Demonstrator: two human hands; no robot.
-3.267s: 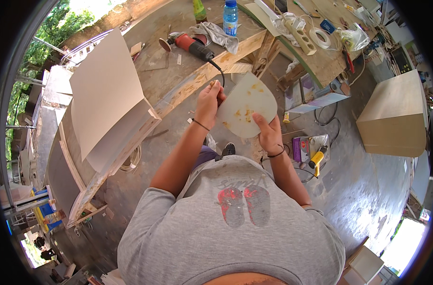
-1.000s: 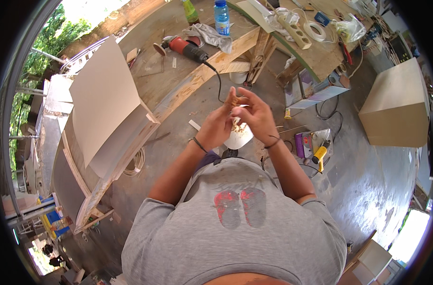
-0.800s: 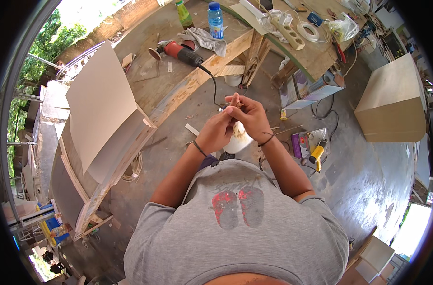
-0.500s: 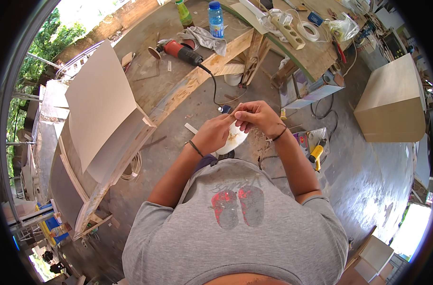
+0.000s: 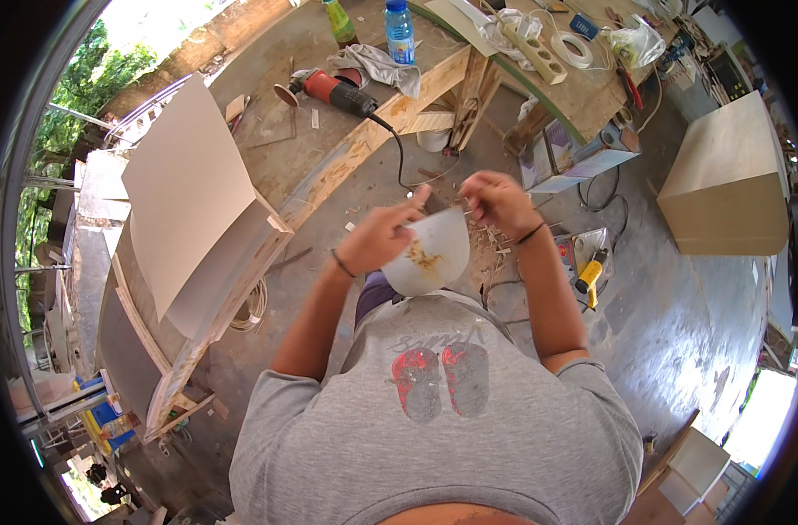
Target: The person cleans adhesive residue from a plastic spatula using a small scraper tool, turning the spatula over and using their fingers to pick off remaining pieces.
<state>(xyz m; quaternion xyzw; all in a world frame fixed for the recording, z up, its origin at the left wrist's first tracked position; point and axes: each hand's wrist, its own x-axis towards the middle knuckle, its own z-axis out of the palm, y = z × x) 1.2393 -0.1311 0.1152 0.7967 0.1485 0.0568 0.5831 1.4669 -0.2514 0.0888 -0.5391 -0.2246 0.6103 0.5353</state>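
Observation:
Below and between my hands is a white curved sheet [image 5: 442, 249] with a yellow-brown stain, near my lap. My left hand [image 5: 379, 238] is over its left edge, fingers stretched out and apart, slightly blurred. What supports the sheet is hidden. Beyond the sheet's upper right corner, my right hand [image 5: 502, 206] has its fingers curled together as in a pinch. Motion blurs those fingertips, and anything between them is too small to name.
A red and black angle grinder [image 5: 333, 92] lies on the wooden bench beside a rag [image 5: 386, 70] and a blue-capped bottle [image 5: 400, 35]. Its cord hangs toward the floor. A large pale board [image 5: 184, 197] leans at left. At right are a yellow-handled tool [image 5: 590, 273] and a wooden box [image 5: 727, 184].
My hands, together before, have moved apart, left hand leftward and right hand rightward. The left fingers have opened. More of the white sheet now shows between them.

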